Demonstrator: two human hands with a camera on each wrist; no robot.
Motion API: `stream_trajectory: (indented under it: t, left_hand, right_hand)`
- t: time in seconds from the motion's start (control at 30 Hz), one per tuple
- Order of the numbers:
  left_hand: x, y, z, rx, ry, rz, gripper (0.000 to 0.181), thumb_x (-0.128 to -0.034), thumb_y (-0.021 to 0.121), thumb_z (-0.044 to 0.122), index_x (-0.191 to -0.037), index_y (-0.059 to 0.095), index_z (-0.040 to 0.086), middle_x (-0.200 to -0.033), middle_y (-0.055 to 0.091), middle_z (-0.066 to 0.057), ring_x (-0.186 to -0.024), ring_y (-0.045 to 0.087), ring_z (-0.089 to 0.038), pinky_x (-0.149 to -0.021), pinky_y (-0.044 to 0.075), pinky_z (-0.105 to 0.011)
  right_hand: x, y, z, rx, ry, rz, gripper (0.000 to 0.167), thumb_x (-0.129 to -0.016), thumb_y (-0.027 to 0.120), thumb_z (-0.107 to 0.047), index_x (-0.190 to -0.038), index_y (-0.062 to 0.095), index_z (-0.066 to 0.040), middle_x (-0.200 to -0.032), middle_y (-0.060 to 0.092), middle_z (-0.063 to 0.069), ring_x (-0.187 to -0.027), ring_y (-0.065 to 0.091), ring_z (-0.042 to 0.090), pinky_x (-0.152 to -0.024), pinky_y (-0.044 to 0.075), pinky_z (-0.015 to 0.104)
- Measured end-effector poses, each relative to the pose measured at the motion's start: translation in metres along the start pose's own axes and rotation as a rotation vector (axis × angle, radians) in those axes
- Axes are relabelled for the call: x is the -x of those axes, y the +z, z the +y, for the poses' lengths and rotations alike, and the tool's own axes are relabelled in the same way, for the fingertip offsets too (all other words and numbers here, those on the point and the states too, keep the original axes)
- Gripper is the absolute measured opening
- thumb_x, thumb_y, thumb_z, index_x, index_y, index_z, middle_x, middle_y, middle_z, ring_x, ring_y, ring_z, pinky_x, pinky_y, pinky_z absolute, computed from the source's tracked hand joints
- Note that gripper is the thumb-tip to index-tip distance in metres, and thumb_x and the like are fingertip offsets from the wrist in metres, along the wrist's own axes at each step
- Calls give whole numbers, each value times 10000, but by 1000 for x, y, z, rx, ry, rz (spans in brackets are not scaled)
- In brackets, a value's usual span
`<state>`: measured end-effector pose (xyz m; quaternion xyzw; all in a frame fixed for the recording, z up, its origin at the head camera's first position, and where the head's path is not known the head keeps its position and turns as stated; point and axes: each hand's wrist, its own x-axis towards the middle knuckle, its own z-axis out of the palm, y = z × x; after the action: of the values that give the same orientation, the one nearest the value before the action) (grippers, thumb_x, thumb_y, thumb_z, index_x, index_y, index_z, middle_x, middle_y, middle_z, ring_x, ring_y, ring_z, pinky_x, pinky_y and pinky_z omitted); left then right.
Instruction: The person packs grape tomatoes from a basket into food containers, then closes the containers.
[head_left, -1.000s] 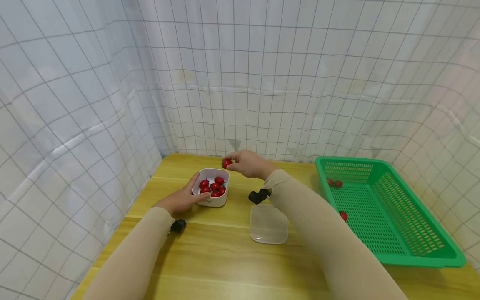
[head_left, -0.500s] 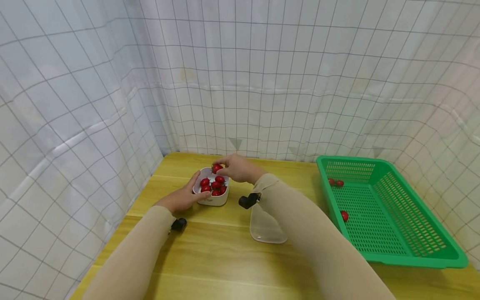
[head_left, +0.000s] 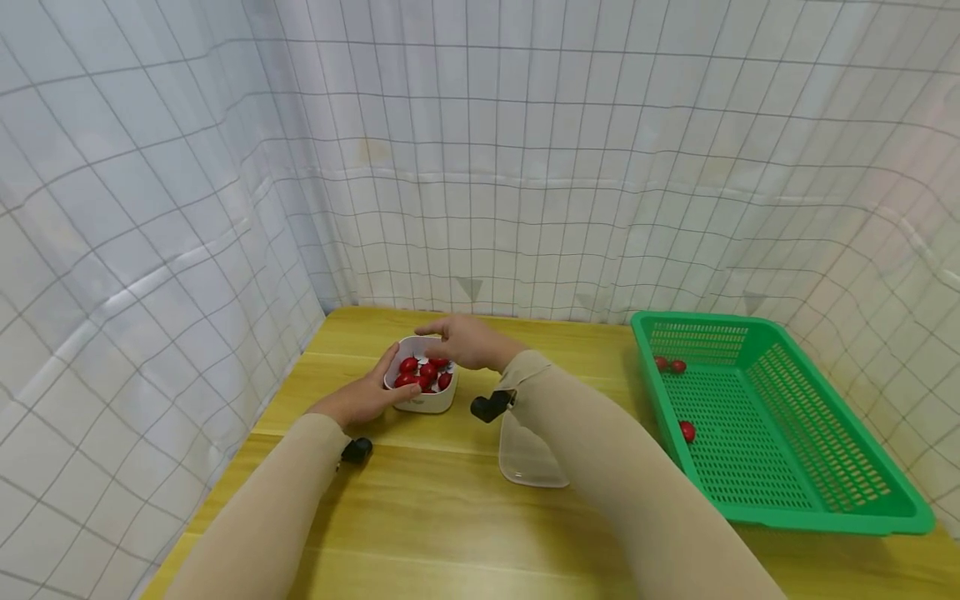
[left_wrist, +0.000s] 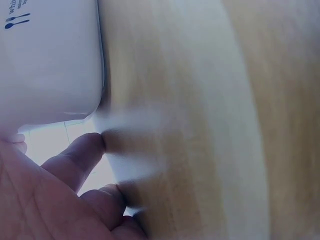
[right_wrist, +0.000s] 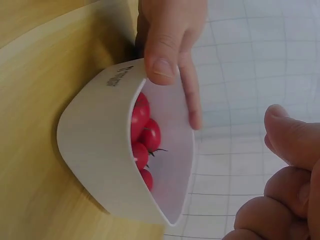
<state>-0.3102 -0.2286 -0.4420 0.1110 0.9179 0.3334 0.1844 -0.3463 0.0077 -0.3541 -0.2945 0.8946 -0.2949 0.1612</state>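
A small white plastic food container [head_left: 425,404] stands on the wooden table, holding several red cherry tomatoes [right_wrist: 141,117] with green stems. My left hand [head_left: 360,400] holds its left side, thumb over the near rim and index finger along the outer wall; the other fingers [left_wrist: 75,160] show beneath in the left wrist view. Just above the far right rim, my right hand [head_left: 472,342] hovers with thumb and fingers apart. Nothing shows between them in the right wrist view. Part of the tomatoes lies hidden behind the right fingers in the head view.
A translucent lid [head_left: 528,458] lies on the table [head_left: 420,517], partly under the right forearm. At the right stands a green plastic basket [head_left: 750,450] with a few tomatoes [head_left: 687,431] along its left side. Grid-patterned white curtain [head_left: 555,167] surrounds the table.
My right hand has carried a cherry tomato left to the container and let it go there. The left hand has stayed on the container.
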Motion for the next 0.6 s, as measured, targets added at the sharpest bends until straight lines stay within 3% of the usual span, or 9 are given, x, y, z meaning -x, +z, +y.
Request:
stream_trajectory:
  t: [0.27,0.47,0.53,0.6]
  left_hand:
    - [0,1,0,-11,-24,4,1085,-1002,518,710,-1682,-183,238,-1741,111,-286,-1539,300,-545,-1230,247,-715]
    - [0,1,1,5,-4,1,1080,-1013,527,681,-1680,-189,223,-1749,59,-280,-1557,256,-542,-1248,233,-692]
    - [-1,0,1,-4,1,6,1077,-1014,528,678,-1681,-187,226,-1747,67,-284,-1550,269,-547,-1243,245,-693]
    - [0,0,1,-18,0,8,1079,-1010,530,683,-1682,-185,233,-1742,88,-293,-1535,300,-552,-1233,263,-695]
  right_hand:
    - [21,-32,-1,24,13,94,459,-1075,632,-279,-1529,581,-236,-496,352,-69,-408,295,90,-459,339,234]
    - [51,-73,18,-17,48,150,442,-1085,613,-301,-1522,587,-243,-512,342,-64,-426,268,107,-502,360,266]
    - [64,-89,30,-13,85,180,440,-1085,612,-307,-1521,588,-258,-524,396,-47,-432,270,116,-513,372,277]
    - [78,-104,46,1,113,216,438,-1084,613,-304,-1518,591,-251,-609,547,-66,-485,327,128,-549,393,298]
